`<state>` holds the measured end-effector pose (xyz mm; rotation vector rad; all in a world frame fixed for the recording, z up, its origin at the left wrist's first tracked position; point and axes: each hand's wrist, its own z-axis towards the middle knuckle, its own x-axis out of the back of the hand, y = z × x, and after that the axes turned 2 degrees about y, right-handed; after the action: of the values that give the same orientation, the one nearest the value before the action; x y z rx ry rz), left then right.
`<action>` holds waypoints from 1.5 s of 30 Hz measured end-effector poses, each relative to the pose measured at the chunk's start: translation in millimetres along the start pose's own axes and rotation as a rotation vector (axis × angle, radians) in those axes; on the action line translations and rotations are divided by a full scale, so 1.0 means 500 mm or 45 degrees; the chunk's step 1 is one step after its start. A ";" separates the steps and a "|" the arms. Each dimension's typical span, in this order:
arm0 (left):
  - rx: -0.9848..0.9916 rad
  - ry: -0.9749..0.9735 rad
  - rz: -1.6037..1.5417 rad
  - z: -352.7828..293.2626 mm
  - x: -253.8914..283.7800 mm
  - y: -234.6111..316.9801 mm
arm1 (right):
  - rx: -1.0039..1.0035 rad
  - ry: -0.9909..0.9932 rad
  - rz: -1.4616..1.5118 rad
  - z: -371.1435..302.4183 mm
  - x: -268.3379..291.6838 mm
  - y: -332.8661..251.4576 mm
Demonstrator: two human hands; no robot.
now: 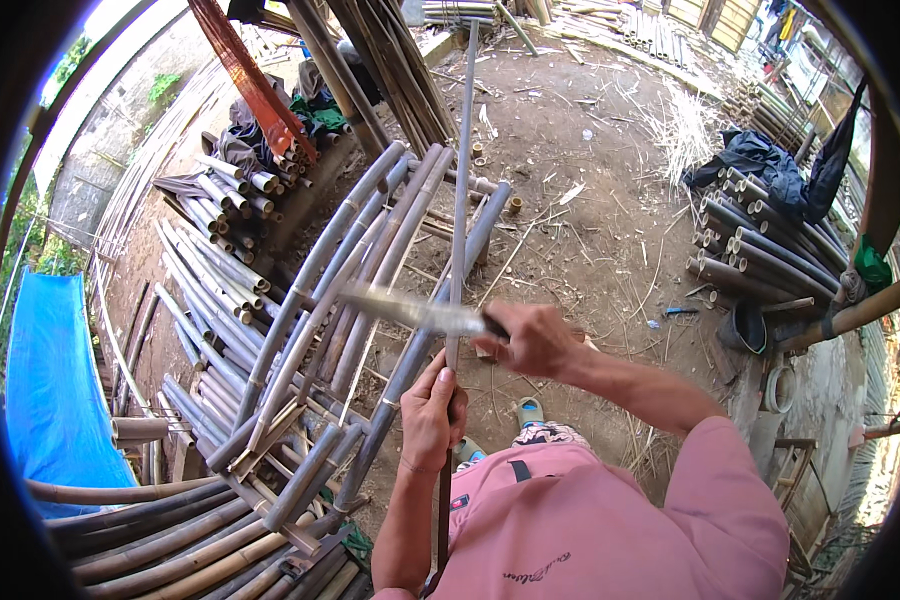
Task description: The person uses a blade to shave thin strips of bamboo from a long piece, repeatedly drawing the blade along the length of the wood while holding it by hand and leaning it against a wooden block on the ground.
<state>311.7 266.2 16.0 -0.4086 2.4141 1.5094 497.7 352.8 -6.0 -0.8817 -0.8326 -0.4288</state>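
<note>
A long, narrow bamboo strip (pixel 462 180) runs from near my body away to the far side of the yard. My left hand (pixel 431 407) is wrapped around it, with the thumb on top. My right hand (pixel 532 338) grips the dark handle of a long-bladed knife (pixel 410 309). Its broad metal blade points left and crosses the strip just beyond my left hand. The blade is smeared by motion, so I cannot tell whether its edge touches the strip. Below the blade and to its left stands a bamboo rack (pixel 395 395) with several poles lying on it.
Cut bamboo poles are stacked at the left (pixel 215 285), and more lie at the lower left (pixel 160 540). Another bamboo stack (pixel 770 240) sits at the right, beside a dark bucket (pixel 743 327). A blue tarp (pixel 60 380) hangs far left. Shavings litter the dirt floor (pixel 570 140).
</note>
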 end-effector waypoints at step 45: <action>-0.171 -0.003 0.450 -0.323 0.195 -0.197 | -0.181 0.382 -0.251 0.072 0.195 0.240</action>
<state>246.4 69.9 -32.8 -0.0017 2.4877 1.8185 618.2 452.2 23.1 -0.8426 -0.6183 -0.7813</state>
